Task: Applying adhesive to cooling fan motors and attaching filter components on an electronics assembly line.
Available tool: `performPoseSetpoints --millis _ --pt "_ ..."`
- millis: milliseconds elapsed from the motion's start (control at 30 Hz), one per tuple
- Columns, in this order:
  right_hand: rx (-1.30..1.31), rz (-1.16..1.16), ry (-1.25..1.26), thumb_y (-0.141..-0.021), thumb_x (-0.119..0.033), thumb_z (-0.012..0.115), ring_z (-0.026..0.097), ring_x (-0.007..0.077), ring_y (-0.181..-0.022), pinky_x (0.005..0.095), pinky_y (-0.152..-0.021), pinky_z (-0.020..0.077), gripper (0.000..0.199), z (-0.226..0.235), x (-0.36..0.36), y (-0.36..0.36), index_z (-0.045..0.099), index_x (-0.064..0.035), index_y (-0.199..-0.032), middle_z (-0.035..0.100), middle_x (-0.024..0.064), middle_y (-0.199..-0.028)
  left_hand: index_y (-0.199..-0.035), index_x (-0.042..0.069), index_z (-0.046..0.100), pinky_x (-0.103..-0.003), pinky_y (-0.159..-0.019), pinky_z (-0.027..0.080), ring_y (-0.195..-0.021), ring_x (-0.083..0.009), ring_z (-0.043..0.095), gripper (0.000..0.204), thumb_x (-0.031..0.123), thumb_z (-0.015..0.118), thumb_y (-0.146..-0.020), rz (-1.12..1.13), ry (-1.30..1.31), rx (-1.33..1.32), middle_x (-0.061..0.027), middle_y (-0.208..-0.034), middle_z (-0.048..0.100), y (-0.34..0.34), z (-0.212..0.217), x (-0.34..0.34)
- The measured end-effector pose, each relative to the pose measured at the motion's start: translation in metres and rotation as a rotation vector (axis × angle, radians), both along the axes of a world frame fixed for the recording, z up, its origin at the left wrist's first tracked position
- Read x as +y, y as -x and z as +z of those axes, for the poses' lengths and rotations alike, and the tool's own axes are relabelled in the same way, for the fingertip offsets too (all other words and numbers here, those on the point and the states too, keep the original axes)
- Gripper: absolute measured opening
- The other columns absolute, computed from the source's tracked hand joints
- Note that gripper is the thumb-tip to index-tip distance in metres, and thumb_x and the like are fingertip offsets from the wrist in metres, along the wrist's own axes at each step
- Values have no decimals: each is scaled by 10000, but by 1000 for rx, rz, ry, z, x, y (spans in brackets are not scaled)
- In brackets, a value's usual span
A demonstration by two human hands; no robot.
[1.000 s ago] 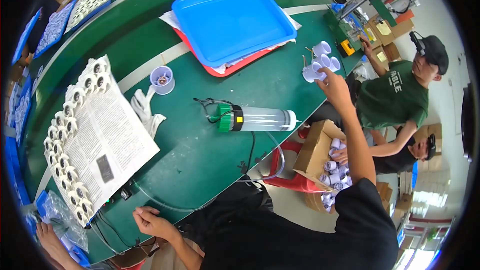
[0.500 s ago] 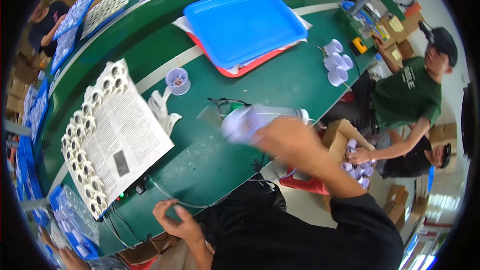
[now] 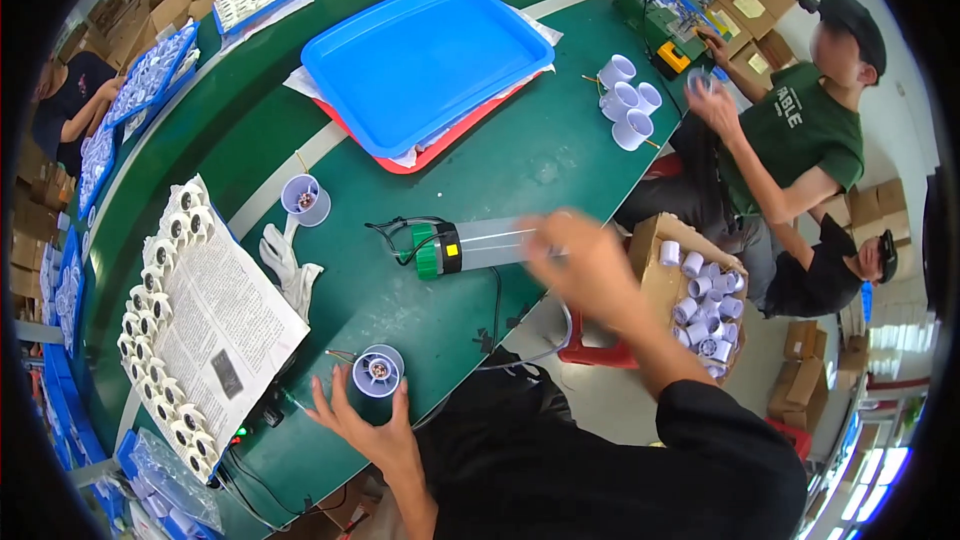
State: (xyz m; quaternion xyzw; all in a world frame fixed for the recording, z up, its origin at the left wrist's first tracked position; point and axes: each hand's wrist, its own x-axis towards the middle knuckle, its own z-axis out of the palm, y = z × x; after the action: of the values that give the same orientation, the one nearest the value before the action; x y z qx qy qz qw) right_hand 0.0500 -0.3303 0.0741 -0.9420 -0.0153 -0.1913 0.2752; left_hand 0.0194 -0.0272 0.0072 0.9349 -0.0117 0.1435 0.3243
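Currently, one lilac cup (image 3: 378,371) stands to the near left of the one green-capped cylinder (image 3: 485,243), the left hand (image 3: 382,436) spread around it, thumb and fingers apart. The blurred right hand (image 3: 590,268) is at the cylinder's clear end; whether it grips, I cannot tell. Left of the cylinder are a second cup (image 3: 305,202) and one glove (image 3: 290,268); four more cups (image 3: 620,100) cluster beyond its right end.

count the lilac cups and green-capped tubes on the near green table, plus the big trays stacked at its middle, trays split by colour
Lilac cups: 6
Green-capped tube: 1
Blue tray: 1
Red tray: 1
Total in view: 9
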Motion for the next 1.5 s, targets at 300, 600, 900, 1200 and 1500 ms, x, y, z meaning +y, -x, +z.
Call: performPoseSetpoints --millis 300,600,900,1200,1500 --pt "99 -463 212 -842 -209 713 657 354 -888 424 -774 523 379 -7 -197 -53 601 -37 -1160 657 208 -938 -1341 73 540 -653 -1147 68 -1404 -373 328 795 249 873 -641 55 -78 29 -78 -1315 598 9 -7 -3" --pt "177 -494 482 -835 -221 721 675 367 -969 429 -847 522 357 -63 -279 -81 677 13 -1102 698 220 -1039 -1240 102 615 -627 -1131 130 -1294 -334 447 628 273 861 -688 58 38 65 -52 -1230 637 -3 0 -8" --pt "39 -250 34 -920 -153 688 549 91 -744 228 -647 449 252 47 -107 -40 665 33 -1088 634 37 -833 -1276 91 585 -616 -1142 135 -1300 -324 452 634 200 829 -701 101 62 49 -38 -1257 627 4 -1 5" --pt "184 364 -18 -809 -73 712 563 305 -828 409 -753 440 180 9 135 -7 664 -19 -974 617 117 -852 -1255 77 586 -591 -1122 197 -1323 -336 417 620 165 837 -696 6 185 65 -43 -1283 607 7 -3 22" --pt "172 273 -186 -835 -96 718 594 307 -839 397 -744 477 187 13 129 -10 690 -28 -1007 634 125 -888 -1296 84 573 -554 -1109 221 -1269 -276 484 650 232 823 -714 0 77 66 -53 -1267 618 5 1 22"
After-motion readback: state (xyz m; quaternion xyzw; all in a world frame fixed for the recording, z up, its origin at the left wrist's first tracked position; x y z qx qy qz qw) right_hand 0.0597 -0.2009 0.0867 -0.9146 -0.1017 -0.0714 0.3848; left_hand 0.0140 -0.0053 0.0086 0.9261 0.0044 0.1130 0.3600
